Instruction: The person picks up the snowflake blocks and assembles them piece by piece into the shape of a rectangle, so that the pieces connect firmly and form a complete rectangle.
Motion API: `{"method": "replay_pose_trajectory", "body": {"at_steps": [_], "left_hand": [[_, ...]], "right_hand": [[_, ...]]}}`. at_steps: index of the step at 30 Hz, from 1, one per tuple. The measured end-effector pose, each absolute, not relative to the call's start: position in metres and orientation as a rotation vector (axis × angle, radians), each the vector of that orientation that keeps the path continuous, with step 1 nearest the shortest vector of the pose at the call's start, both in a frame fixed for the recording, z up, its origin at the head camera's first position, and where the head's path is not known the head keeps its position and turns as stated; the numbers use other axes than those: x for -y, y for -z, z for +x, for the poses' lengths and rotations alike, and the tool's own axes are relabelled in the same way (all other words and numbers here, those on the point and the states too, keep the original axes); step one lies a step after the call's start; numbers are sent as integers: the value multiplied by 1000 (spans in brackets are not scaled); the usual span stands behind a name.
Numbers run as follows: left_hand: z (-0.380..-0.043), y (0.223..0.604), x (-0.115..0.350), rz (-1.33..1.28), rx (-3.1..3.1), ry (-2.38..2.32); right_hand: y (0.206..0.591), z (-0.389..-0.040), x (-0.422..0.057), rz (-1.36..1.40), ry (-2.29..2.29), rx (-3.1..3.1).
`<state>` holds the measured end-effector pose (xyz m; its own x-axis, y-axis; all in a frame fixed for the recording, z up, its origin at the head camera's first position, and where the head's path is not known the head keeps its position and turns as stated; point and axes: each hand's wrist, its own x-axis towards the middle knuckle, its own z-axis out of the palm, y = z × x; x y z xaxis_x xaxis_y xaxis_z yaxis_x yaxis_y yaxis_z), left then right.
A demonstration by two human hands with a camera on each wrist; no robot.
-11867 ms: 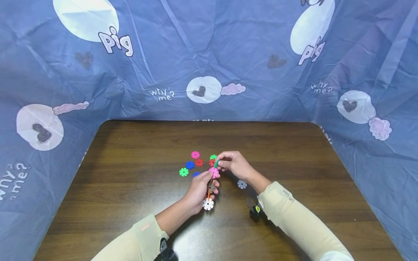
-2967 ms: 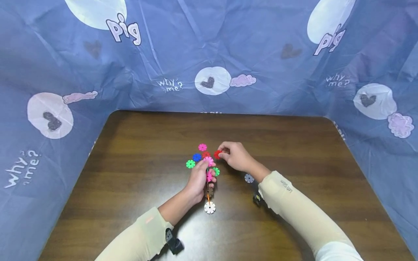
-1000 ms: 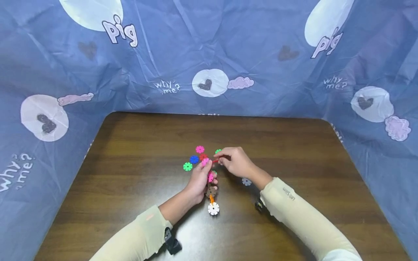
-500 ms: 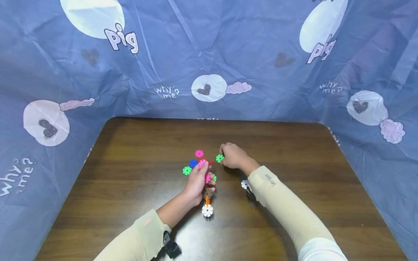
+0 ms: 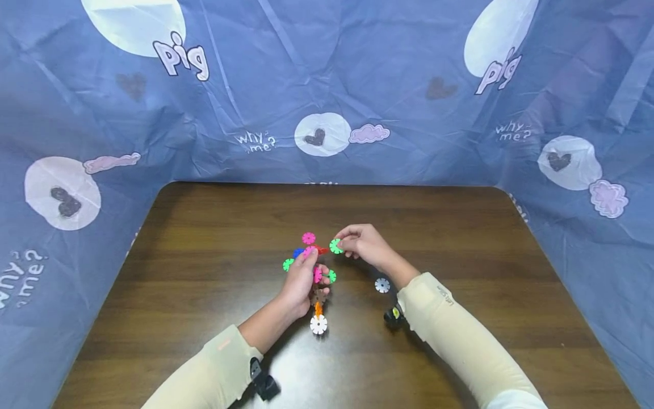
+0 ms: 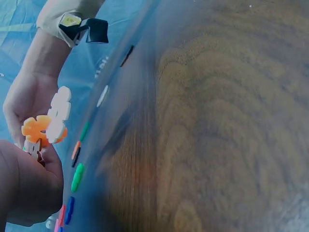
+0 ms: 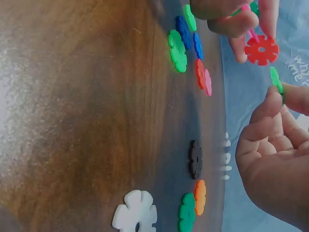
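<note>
My left hand [image 5: 298, 287] grips a chain of interlocking notched plastic discs. A white disc [image 5: 318, 325] ends it nearest me, joined to an orange disc [image 6: 35, 128]. Past a brown disc [image 5: 319, 297] come pink discs, partly covered by fingers. At the far end a red disc [image 7: 261, 50] sticks out from the upper pink disc [image 5: 308, 251]. Between thumb and fingertips, my right hand [image 5: 369, 245] pinches a light green disc [image 5: 335, 246]. In the right wrist view its edge stands close to the red disc, with a small gap.
Loose discs lie on the brown table [image 5: 434, 341]: pink [image 5: 309, 238], blue [image 5: 298, 253] and green [image 5: 288, 264] beyond my left hand, grey [image 5: 382, 285] by my right forearm. Nearer discs include black [image 7: 195, 159] and orange [image 7: 200, 197] ones. Patterned blue cloth [image 5: 255, 91] surrounds the table.
The red disc, earlier pinched in my right hand, now sits on the chain. My right hand has picked up a light green disc and moved it left toward the chain's end.
</note>
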<state>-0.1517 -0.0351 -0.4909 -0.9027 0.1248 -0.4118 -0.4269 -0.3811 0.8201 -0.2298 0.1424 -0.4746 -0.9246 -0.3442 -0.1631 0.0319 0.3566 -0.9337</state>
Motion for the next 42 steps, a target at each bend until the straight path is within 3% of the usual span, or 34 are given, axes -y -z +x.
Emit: {"method": "replay_pose_trajectory", "body": {"at_steps": [42], "left_hand": [[-149,495,29,-368,-1558,-2323]], "right_hand": [[488,-210,-138,-186,1839,-2148]]}}
